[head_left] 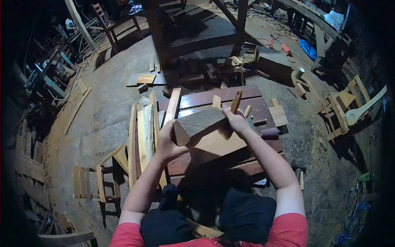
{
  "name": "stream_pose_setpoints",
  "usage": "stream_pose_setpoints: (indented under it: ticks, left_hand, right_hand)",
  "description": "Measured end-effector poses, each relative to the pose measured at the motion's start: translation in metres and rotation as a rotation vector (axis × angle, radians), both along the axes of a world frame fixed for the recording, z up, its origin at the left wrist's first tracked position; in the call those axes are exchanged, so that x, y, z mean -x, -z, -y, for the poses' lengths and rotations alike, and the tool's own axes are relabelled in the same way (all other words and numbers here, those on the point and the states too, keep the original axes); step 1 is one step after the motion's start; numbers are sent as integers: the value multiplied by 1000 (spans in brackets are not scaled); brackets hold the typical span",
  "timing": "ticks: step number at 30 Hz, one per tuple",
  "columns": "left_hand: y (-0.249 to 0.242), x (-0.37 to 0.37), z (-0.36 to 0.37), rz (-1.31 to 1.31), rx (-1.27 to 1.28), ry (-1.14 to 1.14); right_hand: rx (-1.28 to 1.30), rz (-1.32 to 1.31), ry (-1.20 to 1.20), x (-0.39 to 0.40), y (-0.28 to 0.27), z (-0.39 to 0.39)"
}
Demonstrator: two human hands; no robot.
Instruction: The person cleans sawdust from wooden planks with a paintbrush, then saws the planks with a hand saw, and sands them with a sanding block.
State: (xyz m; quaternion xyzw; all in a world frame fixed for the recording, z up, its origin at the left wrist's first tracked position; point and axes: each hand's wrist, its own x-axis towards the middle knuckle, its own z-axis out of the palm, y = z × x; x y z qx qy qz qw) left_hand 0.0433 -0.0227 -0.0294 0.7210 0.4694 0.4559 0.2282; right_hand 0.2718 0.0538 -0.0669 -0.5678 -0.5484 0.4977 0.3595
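Note:
A thick wooden block point(201, 123) with slanted ends is held up in front of me, above a low reddish-brown wooden table point(250, 94). My left hand point(166, 142) grips its left end, thumb underneath. At its right end is my right hand point(236, 120), which also holds a brush; the wooden brush handle point(236, 102) points up and the dark bristles hang below my fingers. Under the block lies a flat light-brown board point(216, 144). Long wood strips point(146, 123) rest along the table's left side, near my left forearm.
Small wooden chair-like frames stand at left point(103, 181) and right point(337, 111), a pale paddle-shaped piece point(364, 108) leaning on the right one. Wood offcuts point(146, 78) lie beyond the table. A large dark table point(197, 41) stands farther back. A blue bag point(307, 49) sits at back right.

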Motion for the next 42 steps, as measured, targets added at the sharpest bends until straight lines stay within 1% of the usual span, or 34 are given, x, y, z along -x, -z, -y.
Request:
stream_pose_setpoints:
  ticks: [1,2,3,5,6,7,9,10,11,13,14,15,17,18,19,21,22,23,24,25,26,27,28,29,30,31,33,34,35,36,38,39,41,42]
  left_hand:
    - [0,3,1,-13,17,-1]
    - [2,7,1,-81,-8,8]
    - [7,8,1,-85,-5,9]
    - [20,9,2,-54,40,91]
    - [23,11,2,-176,24,98]
    - [26,12,3,-173,35,103]
    - [30,12,2,-255,-34,175]
    - [35,17,0,-296,-14,186]
    - [35,17,-2,-281,-19,177]
    - [37,18,-8,-281,-50,92]
    - [38,19,-12,-236,-65,70]
    - [41,23,-14,-232,-44,34]
    - [40,24,-18,-177,-20,29]
    - [38,23,-17,-177,-19,29]
    - [34,21,-14,-192,23,35]
    - [32,18,-12,-205,65,42]
    - [32,16,-12,-248,33,48]
    - [33,14,-12,-290,0,55]
    - [33,12,-12,-287,4,56]
    - [33,11,-13,-342,23,82]
    - [32,9,-14,-398,41,108]
    - [29,5,-15,-395,44,111]
    - [26,0,-15,-411,-82,153]
    - [24,-3,-15,-426,-208,194]
    - [27,-5,-14,-362,-160,198]
    - [29,-5,-15,-361,-160,199]
    - [31,-4,-17,-369,-148,191]
    - [34,-2,-19,-370,-148,193]
    - [37,1,-20,-377,-90,172]
    - [39,4,-20,-383,-30,150]
    - [35,7,-17,-360,-30,144]
    - [34,7,-15,-338,-34,140]
    - [34,9,-13,-306,-36,104]
    - [33,10,-13,-275,-43,70]
  right_hand:
    - [-49,47,-53,2,-9,6]
    - [-45,40,-51,3,-6,6]
    - [-70,31,-2,2,-2,4]
    - [-119,20,97,-6,2,-2]
    - [-104,1,99,-16,3,-6]
    - [-87,-15,101,-26,0,-9]
    - [89,30,106,-39,-10,-6]
    - [82,96,60,-47,-2,-10]
    - [97,99,64,-50,0,-9]
    - [174,245,-140,-54,2,-3]
    - [102,180,-155,-52,11,-1]
    - [94,139,-182,-47,14,2]
    - [-11,181,-270,-38,14,4]
    - [-17,88,-234,-26,13,7]
    - [-8,85,-235,-18,9,11]
    - [-120,226,-262,-6,-7,16]
    - [-250,355,-325,0,-16,15]
    - [-246,356,-323,7,-23,17]
    - [-236,218,-314,16,-30,18]
    - [-225,81,-306,24,-38,21]
    - [-166,-53,-284,29,-50,25]
    - [-107,-187,-260,34,-59,28]
    - [-176,-299,-307,35,-56,23]
    - [-173,-298,-305,37,-57,24]
    - [-111,-482,-317,40,-58,27]
    - [-49,-666,-326,40,-59,30]
    - [-45,-470,-314,35,-31,31]
    - [37,-581,-273,31,-18,34]
    - [122,-691,-231,27,-7,36]
    - [125,-691,-233,19,-1,35]
    - [-17,-348,-178,0,7,31]
    - [-16,-346,-179,-9,13,27]
    - [36,-67,-85,-24,28,18]
    - [34,-69,-84,-32,42,14]
